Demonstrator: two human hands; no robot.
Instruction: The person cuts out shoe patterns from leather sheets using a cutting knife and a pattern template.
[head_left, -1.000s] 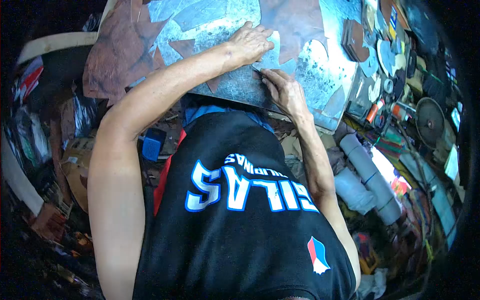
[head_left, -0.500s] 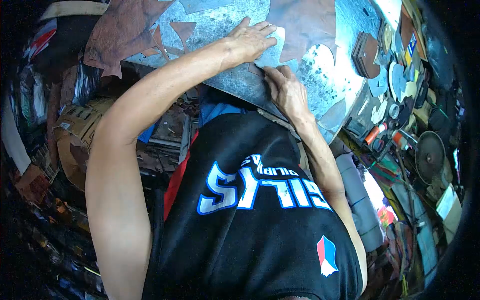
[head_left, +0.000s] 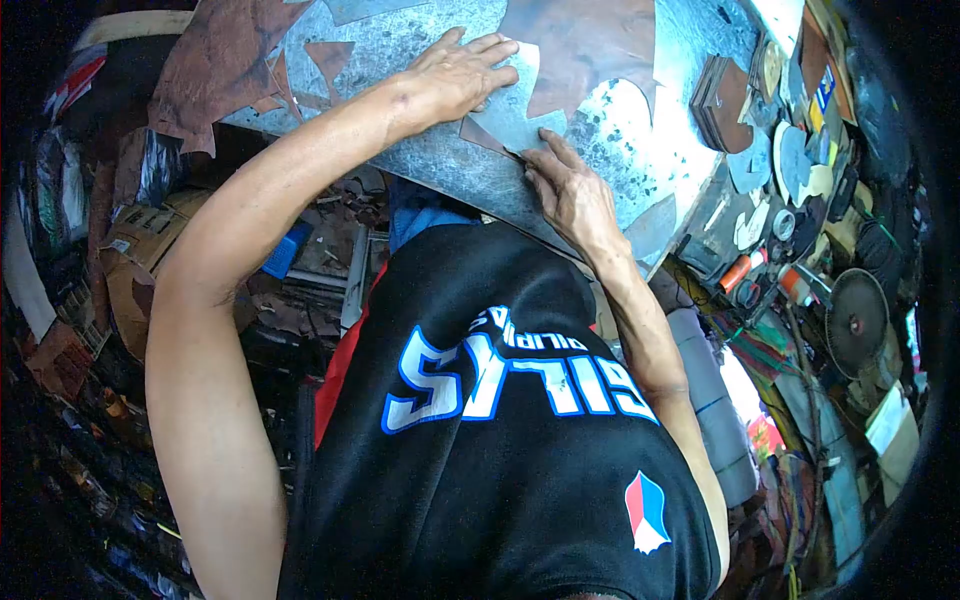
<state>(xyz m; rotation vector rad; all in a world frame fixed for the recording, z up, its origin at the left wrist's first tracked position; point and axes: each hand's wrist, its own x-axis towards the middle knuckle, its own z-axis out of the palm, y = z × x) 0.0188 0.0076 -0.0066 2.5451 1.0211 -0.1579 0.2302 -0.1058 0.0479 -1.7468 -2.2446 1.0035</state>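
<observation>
My left hand (head_left: 462, 76) lies flat with fingers spread, pressing on a pale grey pattern piece (head_left: 512, 112) on the metal-topped table (head_left: 440, 160). Brown leather (head_left: 484, 136) shows from under the near edge of that piece. At its right end my right hand (head_left: 575, 190) is closed in a pinch, with one finger stretched along the piece. A thin dark tip (head_left: 515, 154) sticks out from the pinch, pointing left along the edge; the rest is hidden in the fingers. Beyond the hands lies a large brown leather sheet (head_left: 580, 50) with a cut outline.
More brown leather (head_left: 215, 75) hangs over the table's left edge, near a small leather scrap (head_left: 328, 68). At the right are stacked brown cut pieces (head_left: 722, 105), grey patterns (head_left: 790, 160), an orange-and-white bottle (head_left: 740, 270) and a round fan (head_left: 857, 322). A cardboard box (head_left: 150, 235) stands lower left.
My right hand has drawn back slightly from my left, widening the gap and showing more of the pattern piece and the dark tip. The whole view has shifted a little; my left hand still presses flat.
</observation>
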